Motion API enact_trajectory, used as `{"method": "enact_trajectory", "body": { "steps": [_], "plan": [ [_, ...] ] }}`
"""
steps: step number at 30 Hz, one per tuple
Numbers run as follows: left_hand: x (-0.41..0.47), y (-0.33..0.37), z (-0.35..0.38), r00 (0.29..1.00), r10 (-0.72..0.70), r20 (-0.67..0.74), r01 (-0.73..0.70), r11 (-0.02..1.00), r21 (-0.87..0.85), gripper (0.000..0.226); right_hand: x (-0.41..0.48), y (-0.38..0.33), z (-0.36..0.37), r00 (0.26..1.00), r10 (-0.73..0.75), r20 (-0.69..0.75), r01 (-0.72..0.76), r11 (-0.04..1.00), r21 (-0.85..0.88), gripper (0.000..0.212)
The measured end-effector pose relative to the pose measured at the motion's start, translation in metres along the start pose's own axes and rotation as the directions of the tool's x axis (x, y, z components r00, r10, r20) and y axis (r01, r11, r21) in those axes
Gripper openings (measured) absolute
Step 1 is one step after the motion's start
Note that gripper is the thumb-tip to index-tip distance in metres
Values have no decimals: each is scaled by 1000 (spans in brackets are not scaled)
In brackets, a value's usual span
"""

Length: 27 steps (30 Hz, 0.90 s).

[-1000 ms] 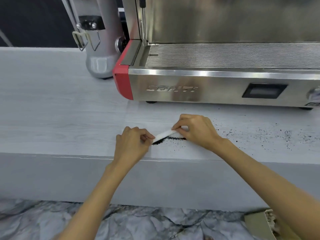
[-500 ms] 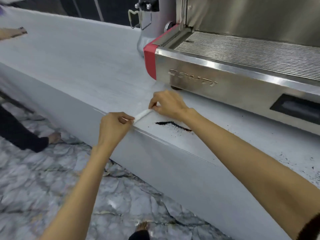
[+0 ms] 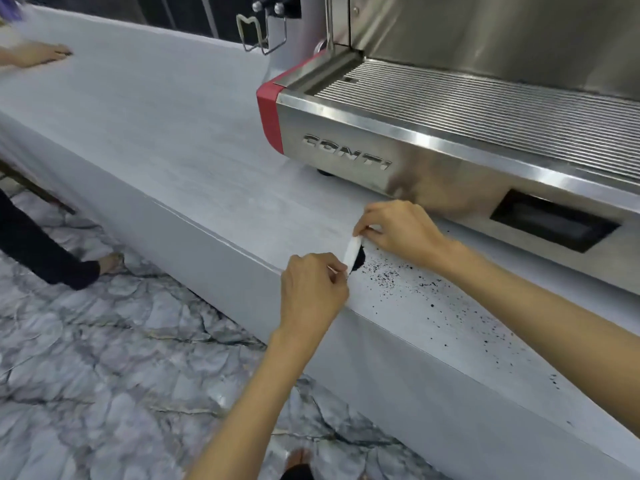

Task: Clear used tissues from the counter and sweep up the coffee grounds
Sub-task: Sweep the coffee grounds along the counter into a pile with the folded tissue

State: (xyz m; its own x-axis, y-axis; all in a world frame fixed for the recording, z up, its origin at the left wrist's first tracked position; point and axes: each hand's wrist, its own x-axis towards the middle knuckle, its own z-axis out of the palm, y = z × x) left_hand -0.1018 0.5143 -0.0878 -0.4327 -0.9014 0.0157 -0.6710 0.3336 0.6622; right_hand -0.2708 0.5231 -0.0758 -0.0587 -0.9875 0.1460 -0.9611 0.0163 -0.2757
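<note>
Marbled grey floor point(image 3: 104, 358) ran along the front of the pale wood-grain counter point(image 3: 180, 140). Nearest me, my left hand point(image 3: 311, 289) sat right at the counter's front edge, thumb and fingers pinched shut on the near end of a folded white tissue point(image 3: 350, 251). My right hand point(image 3: 398, 230), a bit further in from the edge, pinched the tissue's far end the same way. Tissue was stretched between both hands, edge down on the counter. Small dark heap of coffee grounds point(image 3: 358, 261) was piled against its right side, just inside the front edge. Loose specks of grounds trailed off to the right along the front part of the counter. Behind my hands stood the steel espresso machine point(image 3: 433, 161), red trim on its left corner, drip grate on top. Grinder point(image 3: 273, 26) stood behind that corner. Far left end of the counter: another person's hand point(image 3: 38, 55) lay flat on it; their dark-clad leg point(image 3: 41, 254) was on the floor below.
</note>
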Motion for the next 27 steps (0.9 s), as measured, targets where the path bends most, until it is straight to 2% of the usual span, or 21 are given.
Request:
{"method": "enact_trajectory", "body": {
  "steps": [3, 6, 9, 13, 15, 18, 23, 27],
  "plan": [
    [0, 3, 5, 996, 62, 61, -62, 998, -7, 18, -22, 7, -5, 994, 107, -19, -107, 994, 19, 18],
    [16, -1, -6, 992, 128, 12, -127, 990, -64, 15, -37, 10, -18, 967, 246, -64, -240, 967, 88, 14],
    [48, -1, -16, 978, 199, -64, -205, 972, -113, 11, -44, 3, -28, 944, 275, -183, -266, 961, 76, 14],
    [79, 12, -2, 955, 296, -14, -295, 949, -110, 13, -54, 1, -19, 918, 273, -287, -338, 918, -206, 19],
    [87, 17, 12, 944, 329, 37, -324, 941, -99, 14, -63, -1, -11, 891, 362, -275, -439, 842, -313, 19],
    [94, 22, 29, 912, 402, 83, -399, 916, -48, 14, -70, -1, -1, 814, 481, -326, -577, 734, -357, 27],
    [96, 26, 29, 835, 489, 254, -511, 859, 24, 14, -80, -3, 5, 732, 610, -302, -677, 698, -232, 25],
    [83, 6, 10, 762, 540, 357, -582, 813, 12, 14, -100, -30, 8, 725, 599, -340, -655, 752, -70, 16]
  ]
}}
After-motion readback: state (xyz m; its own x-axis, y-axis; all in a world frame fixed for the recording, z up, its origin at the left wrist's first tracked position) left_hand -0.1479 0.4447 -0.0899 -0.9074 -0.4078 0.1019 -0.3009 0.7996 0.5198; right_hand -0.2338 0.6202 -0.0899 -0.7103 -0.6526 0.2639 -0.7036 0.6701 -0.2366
